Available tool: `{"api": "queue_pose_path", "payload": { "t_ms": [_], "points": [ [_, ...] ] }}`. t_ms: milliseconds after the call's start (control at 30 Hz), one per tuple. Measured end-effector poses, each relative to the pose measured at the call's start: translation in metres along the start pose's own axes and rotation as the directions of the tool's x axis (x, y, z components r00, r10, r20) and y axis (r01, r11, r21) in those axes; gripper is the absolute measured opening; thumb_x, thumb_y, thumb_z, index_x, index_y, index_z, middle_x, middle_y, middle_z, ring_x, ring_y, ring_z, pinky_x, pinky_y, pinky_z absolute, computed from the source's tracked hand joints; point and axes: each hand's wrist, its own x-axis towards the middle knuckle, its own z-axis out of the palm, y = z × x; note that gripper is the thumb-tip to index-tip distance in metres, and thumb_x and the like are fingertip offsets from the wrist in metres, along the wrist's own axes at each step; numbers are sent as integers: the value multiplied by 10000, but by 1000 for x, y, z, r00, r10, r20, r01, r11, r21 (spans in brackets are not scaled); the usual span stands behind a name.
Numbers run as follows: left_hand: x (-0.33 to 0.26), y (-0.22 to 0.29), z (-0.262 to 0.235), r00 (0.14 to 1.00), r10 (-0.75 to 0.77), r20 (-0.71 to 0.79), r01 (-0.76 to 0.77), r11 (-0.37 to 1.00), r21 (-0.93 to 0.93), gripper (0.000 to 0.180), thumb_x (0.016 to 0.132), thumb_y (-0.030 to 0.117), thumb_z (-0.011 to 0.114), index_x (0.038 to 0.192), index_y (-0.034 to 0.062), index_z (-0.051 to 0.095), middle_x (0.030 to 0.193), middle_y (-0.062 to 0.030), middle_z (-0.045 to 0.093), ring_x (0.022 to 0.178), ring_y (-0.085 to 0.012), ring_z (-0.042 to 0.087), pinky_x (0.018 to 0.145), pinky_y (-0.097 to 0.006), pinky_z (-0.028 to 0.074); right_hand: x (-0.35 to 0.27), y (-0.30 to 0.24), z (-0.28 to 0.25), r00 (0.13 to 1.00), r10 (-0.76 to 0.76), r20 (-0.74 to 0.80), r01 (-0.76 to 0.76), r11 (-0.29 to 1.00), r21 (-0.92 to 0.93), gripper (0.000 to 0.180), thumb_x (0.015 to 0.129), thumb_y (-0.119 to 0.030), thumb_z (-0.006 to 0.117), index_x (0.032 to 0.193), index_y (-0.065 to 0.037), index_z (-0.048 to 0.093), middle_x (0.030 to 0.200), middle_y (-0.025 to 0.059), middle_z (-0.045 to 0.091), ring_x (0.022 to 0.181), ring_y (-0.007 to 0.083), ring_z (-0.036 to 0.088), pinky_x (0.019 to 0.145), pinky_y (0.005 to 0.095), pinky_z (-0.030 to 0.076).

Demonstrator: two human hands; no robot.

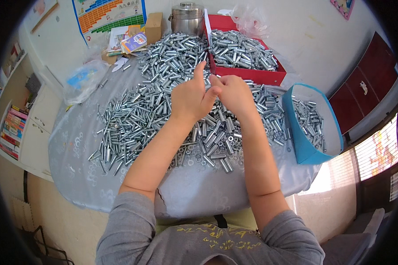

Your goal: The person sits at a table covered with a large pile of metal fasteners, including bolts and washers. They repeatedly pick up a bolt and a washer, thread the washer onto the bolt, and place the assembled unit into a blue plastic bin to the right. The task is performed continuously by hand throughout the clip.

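Note:
My two hands meet above the middle of a heap of silvery metal sleeve anchors (139,108). My left hand (188,98) has its index finger stretched up and away from the thumb, whose tip reaches across to my right hand. Its other fingers are hidden, and nothing shows between index finger and thumb. My right hand (235,93) is closed, knuckles up, with its fingertips pressed together by the left thumb. Whatever it pinches cannot be made out. Loose washers and nuts (192,154) lie beneath my forearms, at the near edge of the heap.
A red box (247,74) full of anchors stands at the far side. To the right is a blue fabric bin (311,152) with more anchors. A steel pot (187,18), a cardboard box (154,27) and a plastic bag (86,79) stand around the table's (79,176) far edge.

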Motion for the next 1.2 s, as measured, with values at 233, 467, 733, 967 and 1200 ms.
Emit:
{"api": "queue_pose_path", "payload": {
  "t_ms": [233,467,733,967,1200],
  "points": [
    [1,-1,-3,1000,-19,-15,18,998,-52,882,808,692,163,1213,-59,386,504,-126,540,478,-308,564,412,-376,397,4,2,5,998,-59,-18,60,993,105,421,817,-380,491,716,-2,646,681,214,593,684,371,580,630,432,443],
    [10,-24,16,800,-328,503,571,155,-806,859,798,724,102,1075,36,536,512,30,436,408,-83,353,403,-228,266,3,5,15,966,-257,-4,214,797,565,226,838,-233,525,777,-16,545,582,78,484,602,150,521,578,286,417],
    [4,-7,8,898,-344,275,437,771,-462,826,845,629,-3,1114,60,531,881,-164,617,896,-350,566,763,-391,407,5,13,11,961,-275,42,234,880,413,209,870,-164,427,965,3,509,803,95,581,740,212,562,660,327,425],
    [5,1,-18,925,-300,231,351,910,-222,753,864,604,42,1180,66,464,863,-165,621,872,-364,573,742,-424,414,5,9,2,974,-188,129,128,918,376,248,880,-190,394,944,-1,542,739,139,572,724,234,555,686,332,422],
    [24,18,-17,953,-288,97,302,932,-200,710,871,600,145,1136,36,484,759,-190,623,747,-367,597,647,-439,438,21,10,10,995,-100,23,62,766,640,237,794,-114,396,932,-7,556,717,66,532,665,136,477,630,277,389]
  ]
}}
